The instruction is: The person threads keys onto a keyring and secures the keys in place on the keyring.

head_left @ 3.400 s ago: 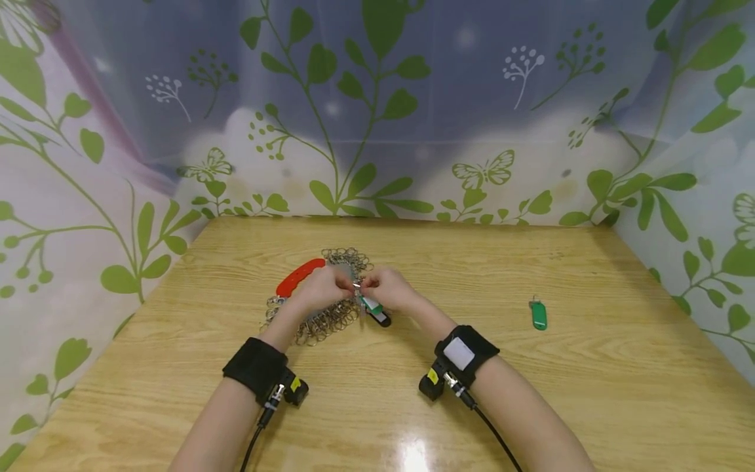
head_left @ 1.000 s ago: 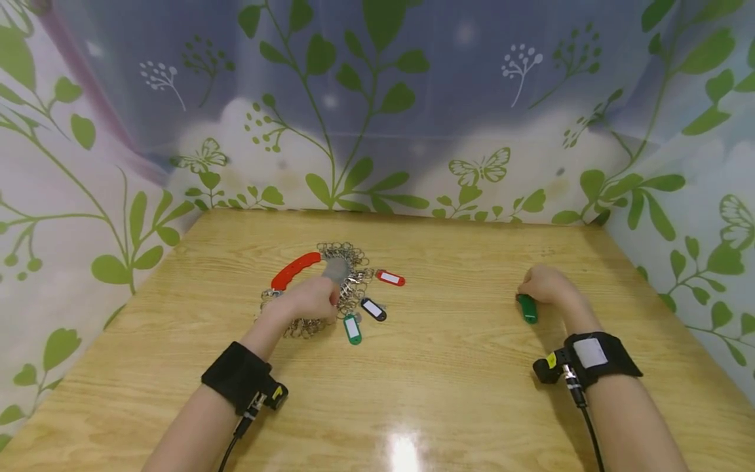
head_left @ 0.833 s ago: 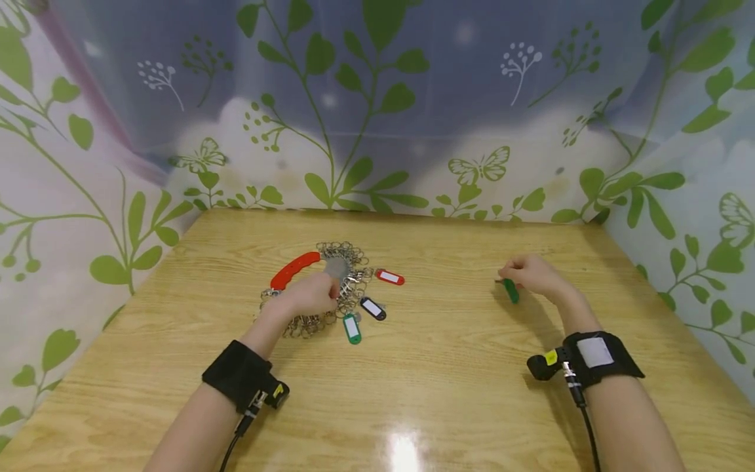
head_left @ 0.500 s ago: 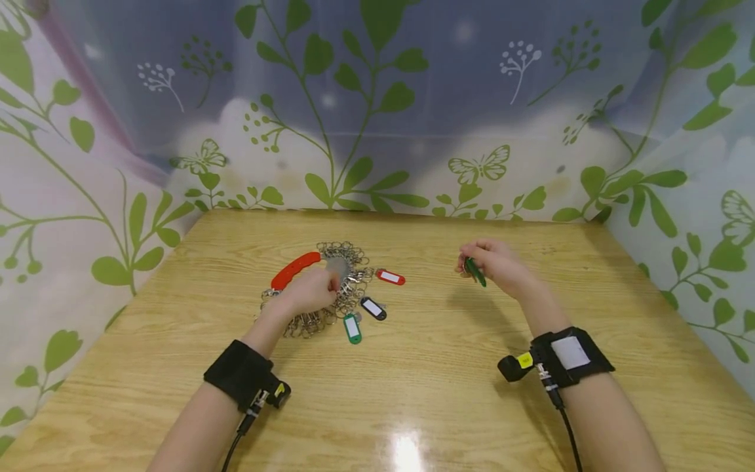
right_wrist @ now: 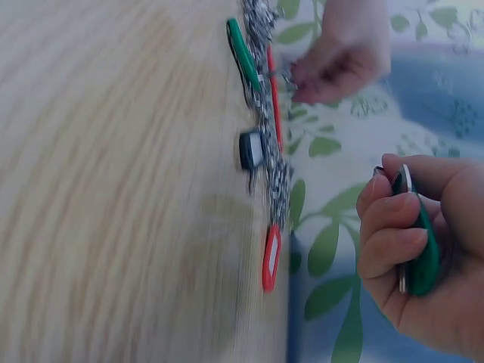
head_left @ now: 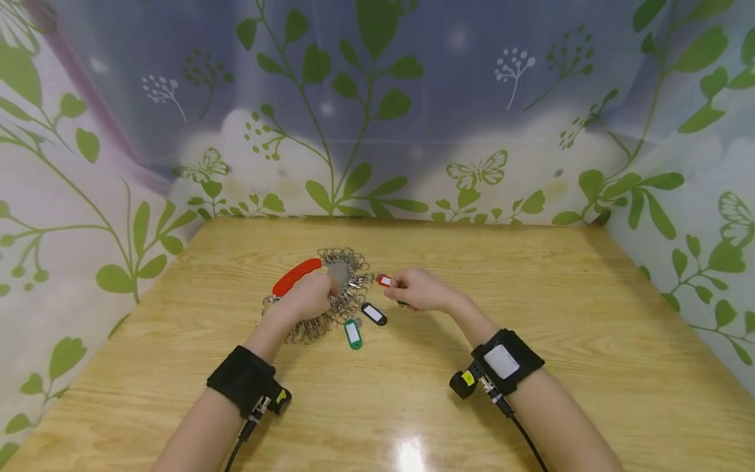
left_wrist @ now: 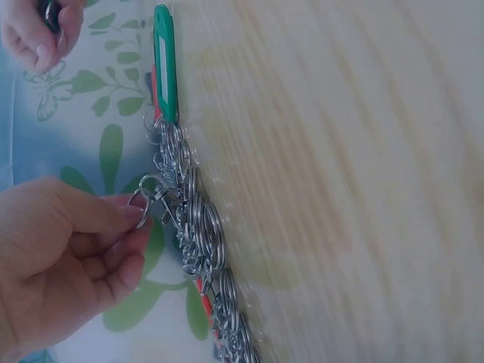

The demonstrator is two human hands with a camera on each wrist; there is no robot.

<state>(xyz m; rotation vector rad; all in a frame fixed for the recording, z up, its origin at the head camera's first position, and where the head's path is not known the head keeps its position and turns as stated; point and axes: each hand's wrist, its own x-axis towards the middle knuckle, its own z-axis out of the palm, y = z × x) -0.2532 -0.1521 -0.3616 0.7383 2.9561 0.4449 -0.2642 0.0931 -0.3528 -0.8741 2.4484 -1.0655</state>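
My left hand [head_left: 309, 296] is over a ring of many metal clasps and split rings [head_left: 307, 328]. In the left wrist view its thumb and fingers pinch one split ring [left_wrist: 139, 209], lifted beside the others. A red scalloped handle [head_left: 297, 276] lies along the bunch's far left side. My right hand [head_left: 426, 290] is just right of the bunch, its fingers curled round a green key tag [right_wrist: 426, 253] with a metal ring at its end. In the head view that hand overlaps a red key tag [head_left: 383, 280] at the bunch's right side.
A black key tag [head_left: 374, 314] and another green key tag [head_left: 352, 334] lie at the bunch's near right edge. Leaf-patterned cloth [head_left: 389, 177] stands behind the wooden table [head_left: 531, 275]. A cabled camera band sits on each wrist.
My right hand took the loose green key tag from the right of the table and has carried it left to the bunch. My left hand has stayed over the rings.
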